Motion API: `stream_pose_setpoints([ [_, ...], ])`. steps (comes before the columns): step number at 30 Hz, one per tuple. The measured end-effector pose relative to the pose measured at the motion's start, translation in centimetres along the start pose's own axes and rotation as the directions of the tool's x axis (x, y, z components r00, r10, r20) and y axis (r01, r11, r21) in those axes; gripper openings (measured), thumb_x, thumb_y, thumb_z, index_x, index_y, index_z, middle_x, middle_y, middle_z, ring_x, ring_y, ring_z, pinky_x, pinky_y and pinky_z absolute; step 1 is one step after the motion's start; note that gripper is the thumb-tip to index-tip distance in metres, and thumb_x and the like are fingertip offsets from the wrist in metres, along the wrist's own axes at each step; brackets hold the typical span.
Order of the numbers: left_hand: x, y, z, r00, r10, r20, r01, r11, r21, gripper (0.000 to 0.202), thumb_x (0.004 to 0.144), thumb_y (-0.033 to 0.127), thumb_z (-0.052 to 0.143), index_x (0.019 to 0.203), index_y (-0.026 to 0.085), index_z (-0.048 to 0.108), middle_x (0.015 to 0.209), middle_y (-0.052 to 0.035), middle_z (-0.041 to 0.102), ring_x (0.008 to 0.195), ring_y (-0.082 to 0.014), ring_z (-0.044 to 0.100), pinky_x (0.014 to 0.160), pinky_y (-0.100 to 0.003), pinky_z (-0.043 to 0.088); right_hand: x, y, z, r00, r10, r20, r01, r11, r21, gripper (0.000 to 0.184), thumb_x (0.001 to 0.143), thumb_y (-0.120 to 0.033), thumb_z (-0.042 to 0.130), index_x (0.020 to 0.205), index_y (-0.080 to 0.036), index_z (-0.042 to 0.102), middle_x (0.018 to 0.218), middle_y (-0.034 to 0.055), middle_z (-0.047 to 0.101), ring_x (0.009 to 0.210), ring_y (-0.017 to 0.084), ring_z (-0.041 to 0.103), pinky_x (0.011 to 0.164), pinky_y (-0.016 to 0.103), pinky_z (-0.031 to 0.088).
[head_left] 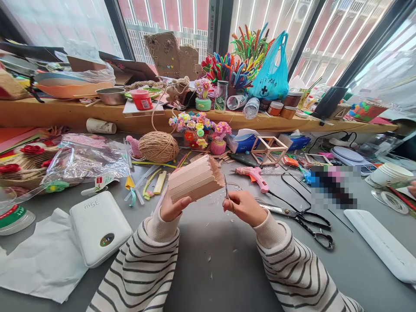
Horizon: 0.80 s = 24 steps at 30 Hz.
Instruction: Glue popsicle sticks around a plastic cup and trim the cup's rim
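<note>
In my left hand [173, 210] is a small box of craft sticks [194, 178], held up tilted over the table, thumb on its near side. The stick ends form a scalloped edge. My right hand [243, 208] is closed around a thin metal tool [226, 188], which looks like small scissors or tweezers; its tip is at the box's right open end. Fingers partly hide the tool, so its exact kind is unclear. Large black-handled scissors [295, 214] lie just right of my right hand, and a pink glue gun [255, 177] rests behind it.
A white power bank [100, 228] lies at left on crumpled white paper [42, 255]. Behind the box are a twine ball [158, 147] and a wooden stick frame [269, 150]. A long white case [380, 242] lies at right. Another person's fingers [412, 189] show at the right edge.
</note>
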<state>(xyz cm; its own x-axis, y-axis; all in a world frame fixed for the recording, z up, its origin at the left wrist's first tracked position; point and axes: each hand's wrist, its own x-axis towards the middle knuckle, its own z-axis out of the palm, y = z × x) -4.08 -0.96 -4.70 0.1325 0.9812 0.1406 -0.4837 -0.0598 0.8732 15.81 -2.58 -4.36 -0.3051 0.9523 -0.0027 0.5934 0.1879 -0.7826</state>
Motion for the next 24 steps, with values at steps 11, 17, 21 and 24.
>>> stream_pose_setpoints([
  [11, -0.2, -0.6, 0.0, 0.994, 0.111, 0.022, -0.113, 0.988, 0.102, 0.072, 0.053, 0.040, 0.070, 0.118, 0.022, 0.046, 0.119, -0.0097, 0.054, 0.118, -0.0376, 0.039, 0.091, -0.047, 0.037, -0.2, 0.0, -0.5, 1.000, 0.023, 0.013, -0.024, 0.992, 0.124, 0.066, 0.057, -0.079, 0.042, 0.048, -0.015, 0.054, 0.043, -0.0033, 0.039, 0.044, 0.006, 0.031, 0.043, 0.021, 0.023],
  [17, 0.0, -0.6, -0.3, 0.987, 0.126, 0.100, -0.140, 0.978, 0.154, 0.073, 0.054, 0.039, 0.069, 0.120, 0.020, 0.046, 0.113, -0.0105, 0.057, 0.119, -0.0351, 0.039, 0.096, -0.044, 0.033, -0.3, -0.3, -0.6, 0.998, 0.056, -0.002, -0.055, 0.988, 0.146, 0.065, 0.056, -0.078, 0.045, 0.047, -0.014, 0.056, 0.040, -0.0031, 0.039, 0.042, 0.006, 0.032, 0.044, 0.022, 0.024],
  [21, 0.2, -0.6, -0.6, 0.974, 0.144, 0.174, -0.185, 0.951, 0.249, 0.070, 0.056, 0.040, 0.068, 0.119, 0.018, 0.047, 0.106, -0.0103, 0.060, 0.117, -0.0335, 0.041, 0.098, -0.042, 0.031, -0.4, -0.4, -0.6, 0.997, 0.060, -0.047, -0.052, 0.988, 0.144, 0.062, 0.056, -0.075, 0.047, 0.045, -0.015, 0.053, 0.041, -0.0033, 0.039, 0.043, 0.006, 0.031, 0.045, 0.022, 0.023],
  [24, 0.3, -0.8, -0.8, 0.978, 0.140, 0.157, -0.179, 0.946, 0.271, 0.073, 0.053, 0.042, 0.069, 0.118, 0.017, 0.047, 0.107, -0.0107, 0.059, 0.117, -0.0344, 0.039, 0.098, -0.043, 0.030, -0.4, -0.2, -0.4, 0.991, 0.070, -0.118, -0.055, 0.991, 0.120, 0.056, 0.055, -0.069, 0.055, 0.042, -0.016, 0.045, 0.040, -0.0050, 0.034, 0.044, 0.005, 0.027, 0.044, 0.021, 0.021],
])
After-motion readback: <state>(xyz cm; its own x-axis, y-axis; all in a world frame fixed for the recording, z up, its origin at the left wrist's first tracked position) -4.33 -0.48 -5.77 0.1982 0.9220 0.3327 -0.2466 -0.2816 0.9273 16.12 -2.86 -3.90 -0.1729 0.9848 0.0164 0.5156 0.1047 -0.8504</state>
